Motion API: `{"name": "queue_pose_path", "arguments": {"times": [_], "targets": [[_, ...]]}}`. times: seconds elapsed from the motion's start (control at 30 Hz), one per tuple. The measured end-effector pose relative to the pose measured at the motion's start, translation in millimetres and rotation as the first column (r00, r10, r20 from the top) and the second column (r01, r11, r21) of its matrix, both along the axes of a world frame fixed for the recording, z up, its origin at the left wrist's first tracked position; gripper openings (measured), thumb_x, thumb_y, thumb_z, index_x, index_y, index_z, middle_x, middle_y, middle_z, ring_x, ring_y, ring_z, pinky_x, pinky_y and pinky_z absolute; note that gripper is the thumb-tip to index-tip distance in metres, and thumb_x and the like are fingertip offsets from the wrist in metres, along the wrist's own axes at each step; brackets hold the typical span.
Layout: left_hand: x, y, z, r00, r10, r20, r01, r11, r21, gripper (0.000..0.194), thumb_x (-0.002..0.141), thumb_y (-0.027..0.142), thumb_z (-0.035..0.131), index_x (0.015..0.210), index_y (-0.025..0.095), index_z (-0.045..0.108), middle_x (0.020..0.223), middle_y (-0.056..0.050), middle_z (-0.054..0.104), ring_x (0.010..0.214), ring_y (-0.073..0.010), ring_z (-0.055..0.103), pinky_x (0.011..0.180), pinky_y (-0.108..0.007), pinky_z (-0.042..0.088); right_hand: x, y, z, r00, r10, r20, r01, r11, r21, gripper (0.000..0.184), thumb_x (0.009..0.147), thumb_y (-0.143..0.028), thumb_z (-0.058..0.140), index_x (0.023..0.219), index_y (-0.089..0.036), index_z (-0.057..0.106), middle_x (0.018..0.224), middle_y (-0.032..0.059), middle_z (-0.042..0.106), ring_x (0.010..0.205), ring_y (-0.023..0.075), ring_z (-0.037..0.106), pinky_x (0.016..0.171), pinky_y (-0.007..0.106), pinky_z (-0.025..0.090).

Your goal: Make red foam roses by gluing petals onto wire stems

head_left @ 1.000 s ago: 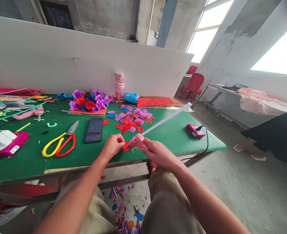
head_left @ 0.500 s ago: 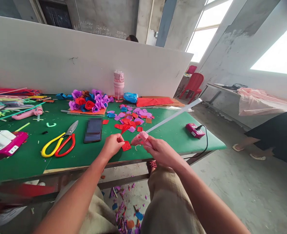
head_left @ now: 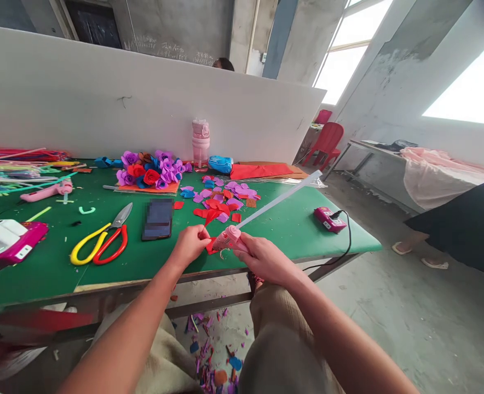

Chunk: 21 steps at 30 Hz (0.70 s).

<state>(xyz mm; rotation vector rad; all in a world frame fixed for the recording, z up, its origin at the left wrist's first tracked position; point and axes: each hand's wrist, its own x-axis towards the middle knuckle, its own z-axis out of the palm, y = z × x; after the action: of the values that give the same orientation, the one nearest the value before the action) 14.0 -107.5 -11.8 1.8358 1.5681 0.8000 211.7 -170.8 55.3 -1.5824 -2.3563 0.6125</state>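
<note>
My right hand (head_left: 262, 254) is wrapped round the handle of a pink hot glue gun (head_left: 229, 236). A long translucent glue stick (head_left: 281, 198) juts from its back, up to the right. The gun's nozzle end meets a red petal piece (head_left: 211, 246) by my left fingertips; whether they touch I cannot tell. My left hand (head_left: 190, 243) pinches red crepe paper, and a pointed red strip (head_left: 211, 215) rises above the fingers. Beyond both hands lie loose purple, red and blue petals (head_left: 242, 190) on the green tabletop.
Yellow-and-red-handled scissors (head_left: 102, 241) and a phone (head_left: 157, 219) lie to the left. Paper roses (head_left: 150, 174), a pink bottle (head_left: 201, 143) and a white panel (head_left: 155, 98) stand behind. At right is a power socket (head_left: 329, 220) with a cable. A person (head_left: 464, 227) stands farther right.
My right hand has brought the glue gun leftward, so it now partly covers the red petal piece near my left fingers. My left hand has barely moved. The person at right has shifted slightly left.
</note>
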Motion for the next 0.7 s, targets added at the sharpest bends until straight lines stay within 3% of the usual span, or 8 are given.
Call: {"name": "queue_pose_path", "arguments": {"times": [0.43,0.7], "targets": [[1.1,0.5,-0.6,1.000,0.016,-0.015,-0.016,1.000,0.004,0.004,0.062,0.020,0.054,0.058,0.019,0.055,0.056,0.002,0.058,0.055,-0.0133,0.050,0.053,-0.024,0.034,11.5,-2.3,4.9,0.999,-0.046,-0.007,0.047,0.998,0.038,0.018,0.091,-0.032,0.037,0.085,-0.020,0.049,0.071,0.0012,0.056,0.060,0.0135,0.046,0.054,0.023,0.023],[1.1,0.0,1.1,1.000,0.006,-0.026,-0.005,1.000,0.007,0.004,0.061,0.021,0.054,0.058,0.019,0.056,0.056,0.002,0.058,0.056,-0.0139,0.051,0.053,-0.025,0.034,2.7,-3.1,1.8,1.000,0.005,-0.005,-0.005,1.000,0.012,0.018,0.091,-0.032,0.038,0.081,-0.019,0.047,0.073,0.0018,0.057,0.060,0.0127,0.044,0.055,0.023,0.025]]}}
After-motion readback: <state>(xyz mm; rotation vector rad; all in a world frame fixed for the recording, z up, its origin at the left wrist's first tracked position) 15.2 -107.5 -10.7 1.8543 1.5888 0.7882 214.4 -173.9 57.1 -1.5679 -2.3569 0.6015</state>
